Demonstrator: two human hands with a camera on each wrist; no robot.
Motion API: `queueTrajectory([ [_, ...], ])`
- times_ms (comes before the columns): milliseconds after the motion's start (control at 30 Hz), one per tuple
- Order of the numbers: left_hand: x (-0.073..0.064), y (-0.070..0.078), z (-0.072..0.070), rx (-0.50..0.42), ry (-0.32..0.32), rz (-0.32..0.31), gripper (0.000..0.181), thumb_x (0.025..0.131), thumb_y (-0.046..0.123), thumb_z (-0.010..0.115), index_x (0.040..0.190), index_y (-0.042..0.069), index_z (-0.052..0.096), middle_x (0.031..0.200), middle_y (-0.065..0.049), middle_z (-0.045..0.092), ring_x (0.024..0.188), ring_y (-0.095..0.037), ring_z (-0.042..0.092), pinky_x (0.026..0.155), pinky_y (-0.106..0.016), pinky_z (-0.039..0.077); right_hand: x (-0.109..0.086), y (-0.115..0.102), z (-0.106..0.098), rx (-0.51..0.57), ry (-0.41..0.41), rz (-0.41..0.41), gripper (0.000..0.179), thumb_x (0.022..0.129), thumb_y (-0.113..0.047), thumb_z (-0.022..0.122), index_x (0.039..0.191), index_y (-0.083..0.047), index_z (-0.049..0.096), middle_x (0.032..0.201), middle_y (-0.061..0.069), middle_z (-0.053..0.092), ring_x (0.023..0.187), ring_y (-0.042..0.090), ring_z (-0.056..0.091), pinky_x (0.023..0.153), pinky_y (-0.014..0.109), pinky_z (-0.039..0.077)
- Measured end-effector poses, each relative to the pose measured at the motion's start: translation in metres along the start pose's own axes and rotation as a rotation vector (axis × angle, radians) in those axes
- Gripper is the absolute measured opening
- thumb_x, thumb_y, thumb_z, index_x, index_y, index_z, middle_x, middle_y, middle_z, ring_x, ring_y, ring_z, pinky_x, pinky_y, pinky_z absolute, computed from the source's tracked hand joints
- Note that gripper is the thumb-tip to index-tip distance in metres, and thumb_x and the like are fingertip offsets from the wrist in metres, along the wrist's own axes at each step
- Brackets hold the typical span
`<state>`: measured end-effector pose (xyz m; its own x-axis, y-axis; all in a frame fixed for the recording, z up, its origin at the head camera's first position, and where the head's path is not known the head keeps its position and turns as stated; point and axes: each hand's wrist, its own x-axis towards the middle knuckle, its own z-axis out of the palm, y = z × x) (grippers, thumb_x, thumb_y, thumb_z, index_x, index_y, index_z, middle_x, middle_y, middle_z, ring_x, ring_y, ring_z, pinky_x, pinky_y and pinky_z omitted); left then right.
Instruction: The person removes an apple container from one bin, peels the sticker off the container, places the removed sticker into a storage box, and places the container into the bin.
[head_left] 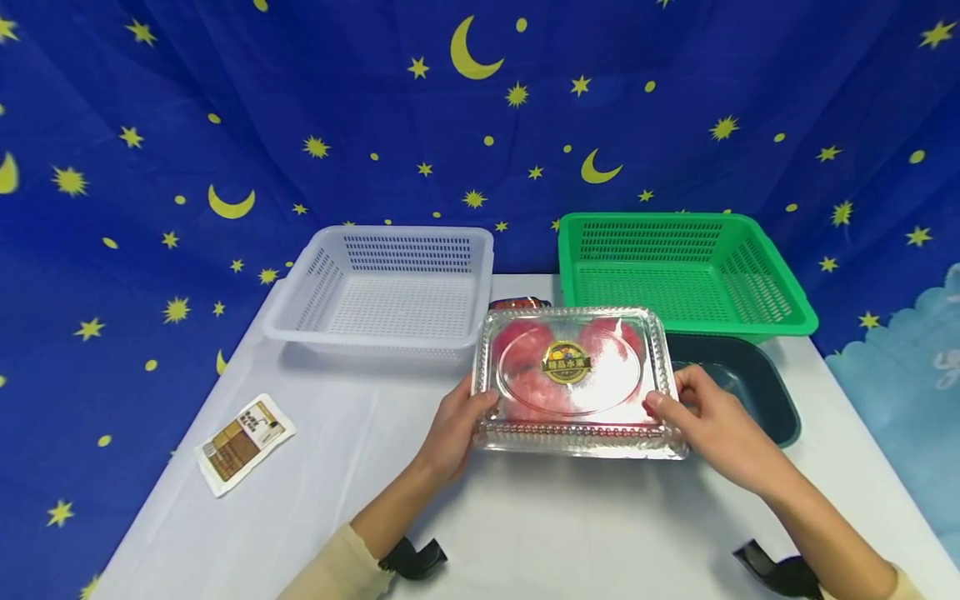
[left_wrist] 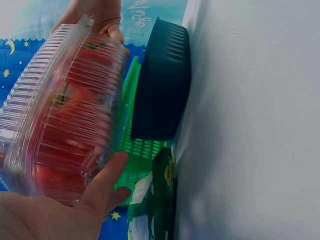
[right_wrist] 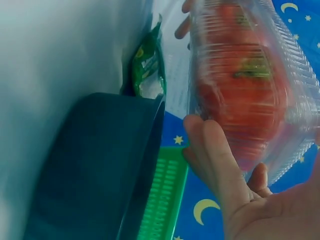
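Observation:
Both hands hold a clear plastic fruit box [head_left: 577, 442] up over the table. Inside are several red tomatoes [right_wrist: 240, 95] with green stems, and a round gold-and-black label [head_left: 567, 362] sits on the lid. My left hand [head_left: 450, 433] grips the box's left end, its thumb on the near left corner. At the opposite end my right hand [head_left: 723, 433] grips the near right corner, thumb on top. From the wrist views, fingers of each hand support the box's sides and underside.
A white basket [head_left: 382, 342] stands at the back left, a green basket [head_left: 690, 321] at the back right. In front of the green one sits a dark teal basin [head_left: 776, 400], partly hidden. A dark green packet [left_wrist: 162, 195] lies behind the box. A white-and-brown packet [head_left: 245, 442] lies left.

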<state>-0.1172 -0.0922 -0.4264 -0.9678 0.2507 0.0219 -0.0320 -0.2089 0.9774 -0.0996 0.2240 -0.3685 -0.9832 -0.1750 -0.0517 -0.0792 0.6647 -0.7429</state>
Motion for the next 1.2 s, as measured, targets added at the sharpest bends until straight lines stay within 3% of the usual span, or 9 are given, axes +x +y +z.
queueTrajectory([
  [267,-0.014,0.000,-0.009,0.074,0.042,0.026,0.049,0.095,0.020,0.046,0.140,0.002,0.043,0.109,-0.017,0.060,0.083,-0.022,0.061,0.070,-0.033,0.053,-0.009,-0.008,0.009,-0.034,-0.028,0.018,0.047,0.094,-0.047,0.057,0.113,-0.004,0.050,0.100,0.007,0.069,0.093,0.020,0.067,0.065,0.032,0.050],
  [367,-0.020,0.001,-0.014,0.136,0.066,0.043,0.050,0.095,0.020,0.046,0.141,0.001,0.042,0.122,-0.019,0.056,0.097,-0.026,0.059,0.083,-0.036,0.051,-0.011,-0.009,0.013,-0.050,-0.049,0.015,0.048,0.093,-0.049,0.059,0.112,-0.005,0.053,0.097,0.005,0.071,0.091,0.018,0.068,0.064,0.033,0.050],
  [500,-0.028,0.002,-0.020,0.209,0.081,0.051,0.051,0.096,0.021,0.047,0.142,0.001,0.042,0.140,-0.015,0.047,0.121,-0.027,0.048,0.102,-0.042,0.037,-0.014,-0.009,0.019,-0.088,-0.057,-0.009,0.046,0.091,-0.050,0.060,0.108,-0.008,0.058,0.093,0.003,0.072,0.088,0.016,0.069,0.062,0.033,0.050],
  [733,-0.045,0.002,-0.027,0.306,0.137,0.014,0.047,0.096,0.021,0.046,0.142,0.008,0.044,0.124,-0.012,0.058,0.105,-0.027,0.057,0.096,-0.041,0.042,-0.018,-0.005,0.030,-0.105,-0.104,-0.023,0.040,0.089,-0.055,0.060,0.100,-0.017,0.061,0.086,-0.011,0.071,0.081,0.002,0.067,0.063,0.030,0.050],
  [933,-0.054,-0.002,-0.028,0.335,0.136,0.008,0.053,0.098,0.022,0.044,0.148,0.010,0.034,0.147,-0.011,0.040,0.133,-0.026,0.037,0.109,-0.049,0.024,-0.021,-0.004,0.041,-0.133,-0.106,-0.025,0.040,0.087,-0.059,0.060,0.096,-0.020,0.063,0.083,-0.015,0.069,0.079,-0.002,0.065,0.065,0.029,0.051],
  [1100,-0.062,-0.006,-0.032,0.330,0.195,0.020,0.051,0.096,0.020,0.044,0.145,0.007,0.038,0.143,-0.012,0.045,0.131,-0.028,0.039,0.108,-0.051,0.024,-0.020,-0.004,0.053,-0.139,-0.118,-0.089,0.037,0.088,-0.056,0.060,0.092,-0.020,0.063,0.079,-0.017,0.068,0.074,-0.003,0.065,0.063,0.025,0.051],
  [1200,-0.064,-0.009,-0.035,0.316,0.189,0.005,0.051,0.096,0.020,0.044,0.145,0.007,0.038,0.140,-0.012,0.047,0.126,-0.028,0.044,0.106,-0.050,0.027,-0.020,-0.001,0.057,-0.142,-0.118,-0.111,0.035,0.089,-0.054,0.060,0.089,-0.019,0.062,0.078,-0.017,0.068,0.073,-0.003,0.064,0.062,0.025,0.051],
])
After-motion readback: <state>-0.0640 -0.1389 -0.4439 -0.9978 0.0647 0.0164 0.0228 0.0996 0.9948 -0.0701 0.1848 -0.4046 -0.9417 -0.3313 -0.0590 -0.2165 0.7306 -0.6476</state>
